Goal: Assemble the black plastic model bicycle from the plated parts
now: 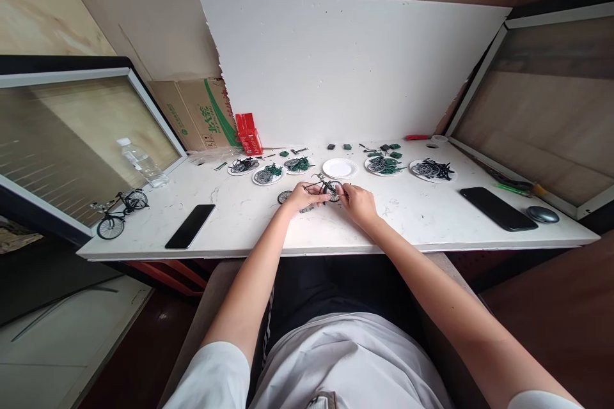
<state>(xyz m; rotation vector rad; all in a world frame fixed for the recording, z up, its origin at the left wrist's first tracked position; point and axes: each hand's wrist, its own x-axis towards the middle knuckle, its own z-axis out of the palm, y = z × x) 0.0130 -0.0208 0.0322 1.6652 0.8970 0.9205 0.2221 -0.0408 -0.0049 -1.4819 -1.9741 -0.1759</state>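
Over the middle of the table, a dark miniature bicycle [330,188] is held between my two hands. My left hand [304,198] is closed on its frame from the left. On the other side, the thumb and fingers of my right hand [359,202] pinch the bicycle near its spoked wheel; the exact part between them is too small to make out. A loose spoked wheel [284,197] lies just left of my left hand. Some small dark part [306,209] rests on the table below that hand.
Behind my hands stand a white plate [340,169] and several plates of bicycle parts, such as black frames [434,170]. A complete miniature bicycle [122,209], a phone [190,226] and a bottle [141,163] are at left. Another phone [497,208] and a mouse [542,215] lie right.
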